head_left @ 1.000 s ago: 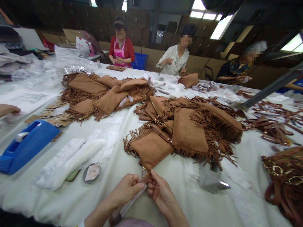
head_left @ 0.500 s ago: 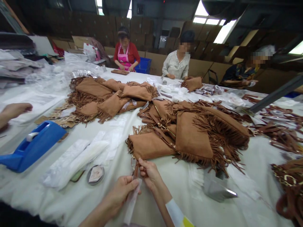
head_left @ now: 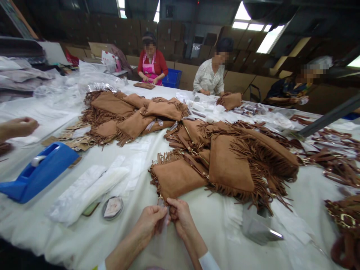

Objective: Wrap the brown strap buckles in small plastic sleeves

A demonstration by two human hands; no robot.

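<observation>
Just in front of me, a brown suede bag [head_left: 180,177] with fringe lies at the near edge of a pile. A strap hangs from a clasp at its near corner. My left hand [head_left: 149,222] pinches a thin clear plastic sleeve [head_left: 161,234] that surrounds at least part of this strap. Close beside it, my right hand [head_left: 182,216] has its fingertips closed at the sleeve's upper end, below the bag's corner. The fingers hide whether it grips the sleeve, the strap or both.
A blue tape dispenser [head_left: 41,170], white plastic sleeves [head_left: 84,195] and a small round tin [head_left: 112,208] lie to the left. A metal block [head_left: 261,225] stands right. Another person's hand [head_left: 21,128] is at the left edge. Several co-workers sit across the table.
My left hand has moved up with the plastic sleeve, which now reaches higher over the strap, close to the bag's corner. My right hand has shifted slightly down.
</observation>
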